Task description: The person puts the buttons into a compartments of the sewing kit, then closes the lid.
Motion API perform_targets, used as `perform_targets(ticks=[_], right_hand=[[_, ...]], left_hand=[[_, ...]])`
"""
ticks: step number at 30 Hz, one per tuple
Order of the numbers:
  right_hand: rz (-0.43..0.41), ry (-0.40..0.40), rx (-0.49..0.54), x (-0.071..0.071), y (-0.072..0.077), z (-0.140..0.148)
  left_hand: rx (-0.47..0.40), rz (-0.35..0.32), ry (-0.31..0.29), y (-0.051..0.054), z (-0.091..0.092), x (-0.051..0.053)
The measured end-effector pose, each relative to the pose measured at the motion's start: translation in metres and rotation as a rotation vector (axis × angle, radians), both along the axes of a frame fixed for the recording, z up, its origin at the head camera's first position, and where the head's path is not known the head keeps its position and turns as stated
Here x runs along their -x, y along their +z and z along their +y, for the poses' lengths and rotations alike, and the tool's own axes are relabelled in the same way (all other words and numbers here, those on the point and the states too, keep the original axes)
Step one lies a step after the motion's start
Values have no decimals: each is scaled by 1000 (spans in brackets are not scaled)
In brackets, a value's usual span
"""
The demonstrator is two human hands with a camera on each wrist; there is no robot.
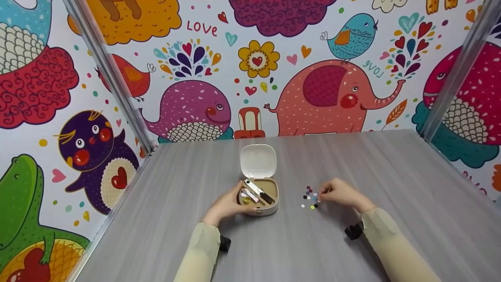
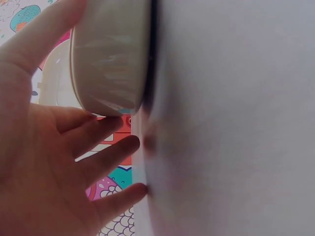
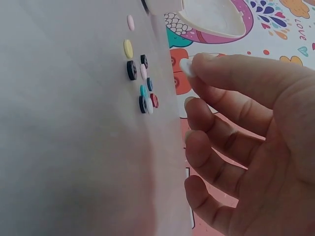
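My left hand (image 1: pixel 227 205) holds the left and front sides of a small white box (image 1: pixel 268 211), thumb in front and fingers along the side. Its lid (image 1: pixel 258 160) stands raised at the back. Inside lie a white-and-black long tool (image 1: pixel 258 190), a small white-and-pink item (image 1: pixel 249 195) and a small yellowish round piece (image 1: pixel 246 200). On the right, my right hand (image 1: pixel 340 192) pinches a small white button (image 3: pixel 187 67) between thumb and index finger, above the table. Beside it lie several loose buttons (image 3: pixel 132 70), black, white, red, blue and yellow.
The grey table (image 1: pixel 195 164) runs back to a cartoon-printed wall (image 1: pixel 328 102). Metal posts (image 1: pixel 113 82) stand at the back corners. The buttons lie between the box and my right hand.
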State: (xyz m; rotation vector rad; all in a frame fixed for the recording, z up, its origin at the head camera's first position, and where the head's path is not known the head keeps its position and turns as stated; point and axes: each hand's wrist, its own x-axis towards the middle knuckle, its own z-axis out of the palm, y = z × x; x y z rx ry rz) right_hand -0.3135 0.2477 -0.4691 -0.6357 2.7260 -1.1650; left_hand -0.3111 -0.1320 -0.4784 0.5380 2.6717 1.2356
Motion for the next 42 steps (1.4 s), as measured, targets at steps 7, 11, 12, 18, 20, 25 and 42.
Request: perform_targets(ticks=[7, 11, 12, 18, 20, 25, 42], right_hand=[[-12, 28, 23, 6, 4, -13], [-27, 29, 23, 9, 7, -21], [-29, 26, 19, 9, 7, -22], [-49, 7, -1, 11, 9, -28], [-53, 9, 5, 12, 9, -29], [-64, 26, 20, 15, 9, -32], [-7, 52, 51, 21, 17, -51]], left_hand=[[5, 9, -4, 1, -1, 0], [-6, 12, -12, 1, 0, 0], [-8, 10, -12, 1, 0, 0], [-10, 3, -9, 0, 0, -1], [-9, 5, -9, 1, 0, -2], [-6, -2, -2, 2, 1, -3], [-1, -6, 4, 0, 0, -1]])
